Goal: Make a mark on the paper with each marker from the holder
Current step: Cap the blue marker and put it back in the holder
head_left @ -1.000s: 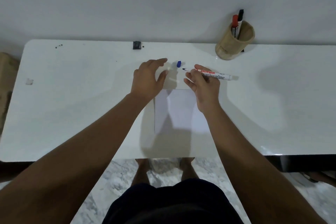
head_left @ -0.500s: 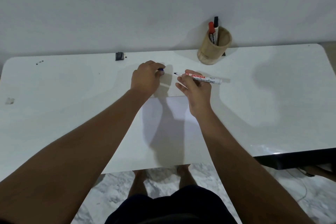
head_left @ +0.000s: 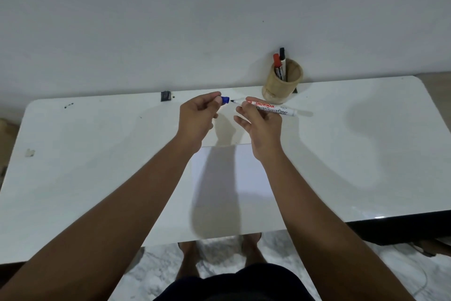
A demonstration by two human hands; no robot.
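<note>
My right hand (head_left: 260, 122) holds a white board marker (head_left: 273, 109) level above the table, its bare tip pointing left. My left hand (head_left: 197, 117) pinches the blue cap (head_left: 225, 99), whose mouth faces the tip a short gap away. Below both hands a white sheet of paper (head_left: 246, 169) lies flat on the white table (head_left: 97, 159), partly shaded by my arms. A tan round holder (head_left: 283, 85) stands at the table's back edge by the wall, with a red marker (head_left: 276, 61) and a black marker (head_left: 282, 55) upright in it.
A small black clip (head_left: 165, 96) sits at the table's back edge, left of my hands. A scrap of tape (head_left: 30, 152) lies near the left edge. The table's front edge runs just beyond the paper, with marble floor and my feet below.
My left hand picked up the blue cap from the table and raised it to face the marker tip. Both hands lifted off the paper. The camera tilted and shifted.
</note>
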